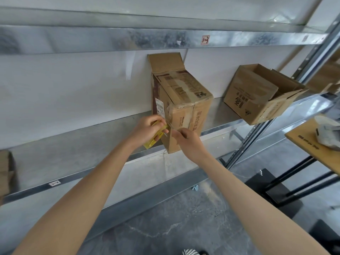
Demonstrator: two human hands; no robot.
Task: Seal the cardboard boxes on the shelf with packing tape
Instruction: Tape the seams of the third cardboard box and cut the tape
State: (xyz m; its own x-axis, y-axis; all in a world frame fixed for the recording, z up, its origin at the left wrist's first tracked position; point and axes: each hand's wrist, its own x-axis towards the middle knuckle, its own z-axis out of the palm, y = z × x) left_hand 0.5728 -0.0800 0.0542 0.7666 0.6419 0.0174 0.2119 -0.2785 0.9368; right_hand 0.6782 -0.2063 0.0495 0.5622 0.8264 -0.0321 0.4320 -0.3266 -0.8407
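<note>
A tall cardboard box (pixel 185 100) stands on the metal shelf (pixel 77 150), its back flap raised, its top flaps down under clear tape. My left hand (pixel 147 130) grips a yellow tape roll (pixel 155 138) against the box's front left corner. My right hand (pixel 187 142) pinches the clear tape strip (pixel 172 124) at the box's front face, just right of the roll. A second cardboard box (pixel 257 96) stands open at the right of the shelf.
Another shelf beam (pixel 165 38) runs overhead. A cardboard piece (pixel 6 173) sits at the shelf's far left. To the right are a wooden table (pixel 312 144) with a white bundle (pixel 327 133), and dark cases on the concrete floor.
</note>
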